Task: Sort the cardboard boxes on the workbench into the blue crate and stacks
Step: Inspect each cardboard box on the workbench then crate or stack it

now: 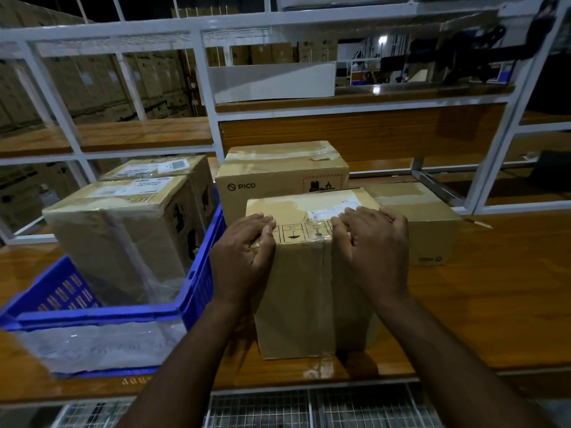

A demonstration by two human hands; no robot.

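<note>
Cardboard box [304, 273] stands upright at centre of the tabletop [494, 298], long axis vertical, taped face toward the camera. Left hand [244, 251] and right hand [370, 245] curl over its top near edge, gripping it. Judged step: taking hold for a lift toward the blue crate [197, 291] at nine o'clock, which already holds two boxes; clearing its rim comes next.

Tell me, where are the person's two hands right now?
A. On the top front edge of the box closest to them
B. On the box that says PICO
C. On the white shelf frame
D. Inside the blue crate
A: the left hand and the right hand both curl over the top front edge of the nearest box, which stands on the workbench.
</note>
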